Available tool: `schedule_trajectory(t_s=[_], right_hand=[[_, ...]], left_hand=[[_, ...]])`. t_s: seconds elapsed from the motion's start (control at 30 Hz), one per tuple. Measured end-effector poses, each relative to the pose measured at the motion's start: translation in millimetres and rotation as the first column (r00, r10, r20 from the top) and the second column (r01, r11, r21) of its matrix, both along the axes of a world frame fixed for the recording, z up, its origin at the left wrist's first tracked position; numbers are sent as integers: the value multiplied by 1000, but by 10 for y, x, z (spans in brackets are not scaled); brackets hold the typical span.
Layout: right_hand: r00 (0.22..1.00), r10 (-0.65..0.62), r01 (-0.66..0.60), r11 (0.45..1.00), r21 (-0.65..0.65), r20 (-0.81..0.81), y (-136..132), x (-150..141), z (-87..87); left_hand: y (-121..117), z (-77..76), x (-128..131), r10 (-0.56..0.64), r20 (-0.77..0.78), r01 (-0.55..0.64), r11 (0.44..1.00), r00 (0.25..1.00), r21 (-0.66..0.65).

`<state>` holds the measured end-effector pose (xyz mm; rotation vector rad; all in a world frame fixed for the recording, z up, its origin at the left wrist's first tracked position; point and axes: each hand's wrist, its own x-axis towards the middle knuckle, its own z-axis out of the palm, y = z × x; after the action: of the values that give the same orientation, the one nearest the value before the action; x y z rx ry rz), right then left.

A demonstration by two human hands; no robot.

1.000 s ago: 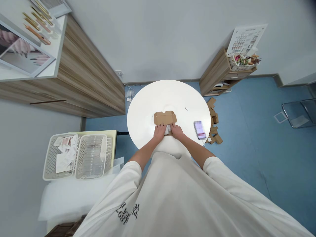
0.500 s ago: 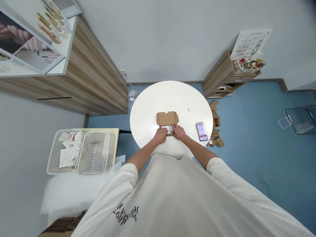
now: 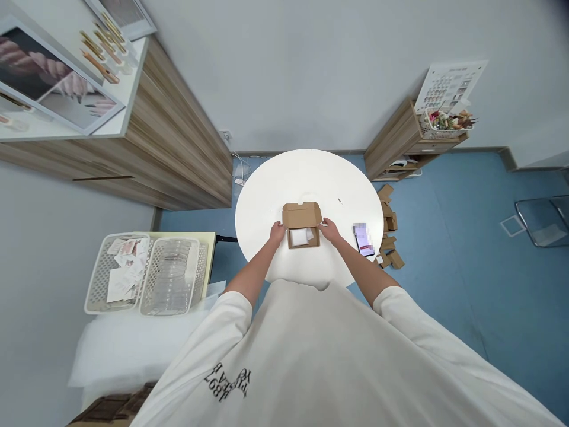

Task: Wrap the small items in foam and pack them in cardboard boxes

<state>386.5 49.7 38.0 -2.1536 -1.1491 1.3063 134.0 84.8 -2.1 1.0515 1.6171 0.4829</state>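
A small brown cardboard box sits on the white round table in front of me. Its lid is raised and leans away from me. Inside lies a white packet, with a smaller whitish piece at its right end. My left hand is at the left side of the box, fingers closed on the lid's edge near the hinge. On the opposite side, my right hand pinches the lid's right edge. The fingertips are small in view.
A phone lies on the table to the right. Flattened and folded cardboard boxes are on the floor beyond it. On the left stand two white baskets, one with papers, one with clear plastic pieces. Wooden cabinets flank the table.
Both hands have come out of the box, away from the white packet, and moved outward to the lid's two sides. The packet now shows uncovered. The lid stays raised.
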Motion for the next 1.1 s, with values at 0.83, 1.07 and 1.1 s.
schedule_trajectory(t_s=[0.83, 1.07, 1.1], right_hand=[[884, -164, 125, 985, -117, -438, 84, 67, 177], [909, 19, -53, 996, -71, -417, 66, 61, 253], [908, 26, -59, 996, -67, -417, 69, 54, 265]], left_hand=[[154, 161, -169, 189, 254, -130, 964, 949, -232], [144, 238, -229, 6, 249, 39, 984, 968, -174], [145, 256, -228, -2, 255, 45, 986, 967, -161]])
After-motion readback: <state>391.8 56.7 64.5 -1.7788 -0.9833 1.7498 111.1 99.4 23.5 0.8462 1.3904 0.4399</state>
